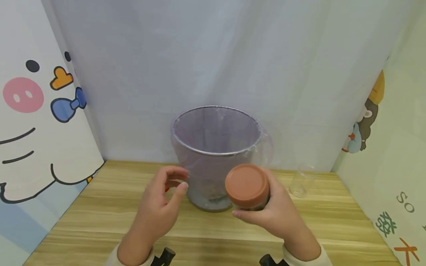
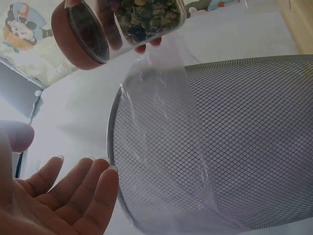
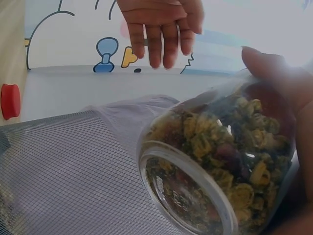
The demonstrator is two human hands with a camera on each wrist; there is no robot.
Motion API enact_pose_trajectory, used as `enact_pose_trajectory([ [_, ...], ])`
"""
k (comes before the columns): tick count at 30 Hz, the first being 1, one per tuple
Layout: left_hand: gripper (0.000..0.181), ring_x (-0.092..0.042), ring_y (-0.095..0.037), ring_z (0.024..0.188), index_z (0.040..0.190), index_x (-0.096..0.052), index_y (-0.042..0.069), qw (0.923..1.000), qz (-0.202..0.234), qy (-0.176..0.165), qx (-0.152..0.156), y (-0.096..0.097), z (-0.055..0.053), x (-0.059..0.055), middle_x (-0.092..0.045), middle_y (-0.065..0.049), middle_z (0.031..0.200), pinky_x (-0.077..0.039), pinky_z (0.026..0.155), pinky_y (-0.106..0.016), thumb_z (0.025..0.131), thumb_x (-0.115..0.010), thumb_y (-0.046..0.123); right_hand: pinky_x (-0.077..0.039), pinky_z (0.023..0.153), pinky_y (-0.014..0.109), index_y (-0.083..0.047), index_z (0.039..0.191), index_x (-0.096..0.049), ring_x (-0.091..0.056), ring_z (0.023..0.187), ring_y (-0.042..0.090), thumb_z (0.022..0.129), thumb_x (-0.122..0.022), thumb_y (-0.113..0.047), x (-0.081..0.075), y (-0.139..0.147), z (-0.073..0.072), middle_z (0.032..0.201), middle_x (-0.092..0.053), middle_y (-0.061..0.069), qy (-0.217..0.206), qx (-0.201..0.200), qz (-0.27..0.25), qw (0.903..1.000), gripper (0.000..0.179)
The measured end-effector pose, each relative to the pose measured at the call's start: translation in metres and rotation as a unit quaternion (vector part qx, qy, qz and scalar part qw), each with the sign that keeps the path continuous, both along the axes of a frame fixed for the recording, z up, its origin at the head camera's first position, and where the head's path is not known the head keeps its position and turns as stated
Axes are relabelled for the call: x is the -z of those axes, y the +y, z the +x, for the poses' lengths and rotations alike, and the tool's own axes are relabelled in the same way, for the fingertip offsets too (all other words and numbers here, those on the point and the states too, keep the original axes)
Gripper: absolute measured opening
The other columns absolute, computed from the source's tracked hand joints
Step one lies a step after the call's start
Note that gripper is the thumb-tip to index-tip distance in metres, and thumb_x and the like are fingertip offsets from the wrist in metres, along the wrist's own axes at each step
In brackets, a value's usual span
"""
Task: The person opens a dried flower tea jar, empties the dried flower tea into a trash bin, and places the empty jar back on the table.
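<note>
My right hand [image 1: 274, 210] grips a clear jar [image 3: 220, 161] with a brown-orange lid [image 1: 247, 183]. Dried flower buds [image 3: 254, 171] fill much of it, and its base faces the right wrist camera. On the left, my left hand [image 1: 159, 203] hovers with loosely bent fingers and holds nothing. Between and behind both hands stands a mesh wastebasket [image 2: 254, 127], lined with a thin translucent plastic bag [image 2: 161, 147] folded over its rim. Some indistinct material lies low inside the basket. The left hand's fingers are close to the basket's side; whether they touch it I cannot tell.
A clear glass cup [image 1: 303, 181] stands on the wooden table [image 1: 213, 236] at the right. A small red object [image 3: 10, 101] sits beside the basket, mostly hidden by my left hand in the head view. White cloth [image 1: 213, 55] hangs behind; cartoon panels [image 1: 40, 147] flank the table.
</note>
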State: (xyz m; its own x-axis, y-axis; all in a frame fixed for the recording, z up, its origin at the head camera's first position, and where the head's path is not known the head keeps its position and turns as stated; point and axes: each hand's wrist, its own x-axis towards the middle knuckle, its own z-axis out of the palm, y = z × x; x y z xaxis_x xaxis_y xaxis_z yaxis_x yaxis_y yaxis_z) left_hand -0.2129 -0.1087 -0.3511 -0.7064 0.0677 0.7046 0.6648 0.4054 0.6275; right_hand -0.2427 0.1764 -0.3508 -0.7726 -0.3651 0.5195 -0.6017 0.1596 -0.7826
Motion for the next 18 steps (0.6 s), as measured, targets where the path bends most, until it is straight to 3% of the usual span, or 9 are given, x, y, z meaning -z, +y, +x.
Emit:
enact_pose_trajectory([
  [6,0.029,-0.063,-0.015,0.106,0.125,-0.059,0.007,0.9992,-0.038,0.009,-0.001,0.009,0.008,0.002,-0.064,0.005,0.120,-0.052,0.092,-0.034,0.098,-0.065,0.004,-0.050,0.100,0.039,-0.025,0.144,-0.052,-0.064,0.117,0.022,0.066,-0.101,-0.020,0.005,-0.011,0.003,0.130,-0.065,-0.006,0.022,-0.002,0.023,0.9995,0.092],
  [11,0.029,-0.060,-0.018,0.114,0.123,-0.060,0.007,0.9981,-0.053,0.030,0.010,0.019,0.012,0.007,-0.063,0.003,0.123,-0.046,0.101,-0.030,0.095,-0.068,0.005,-0.052,0.096,0.041,-0.026,0.143,-0.051,-0.065,0.113,0.019,0.066,-0.102,-0.029,0.009,-0.023,0.009,0.128,-0.065,-0.006,0.045,-0.005,0.054,0.9975,0.093],
  [15,0.028,-0.060,-0.022,0.116,0.124,-0.060,0.007,0.9940,-0.060,0.083,0.038,0.026,0.010,0.009,-0.063,-0.003,0.124,-0.044,0.103,-0.029,0.098,-0.067,0.014,-0.055,0.090,0.041,-0.026,0.142,-0.053,-0.067,0.106,0.015,0.063,-0.102,-0.038,0.010,-0.032,0.017,0.124,-0.066,-0.008,0.073,0.010,0.088,0.9934,0.094],
  [18,0.032,-0.060,-0.025,0.116,0.126,-0.061,0.005,0.9871,-0.070,0.134,0.054,0.030,0.009,0.010,-0.063,-0.007,0.125,-0.044,0.103,-0.030,0.103,-0.062,0.027,-0.056,0.086,0.038,-0.028,0.141,-0.054,-0.067,0.101,0.012,0.062,-0.102,-0.039,0.010,-0.036,0.022,0.121,-0.066,-0.011,0.069,0.002,0.101,0.9925,0.092],
])
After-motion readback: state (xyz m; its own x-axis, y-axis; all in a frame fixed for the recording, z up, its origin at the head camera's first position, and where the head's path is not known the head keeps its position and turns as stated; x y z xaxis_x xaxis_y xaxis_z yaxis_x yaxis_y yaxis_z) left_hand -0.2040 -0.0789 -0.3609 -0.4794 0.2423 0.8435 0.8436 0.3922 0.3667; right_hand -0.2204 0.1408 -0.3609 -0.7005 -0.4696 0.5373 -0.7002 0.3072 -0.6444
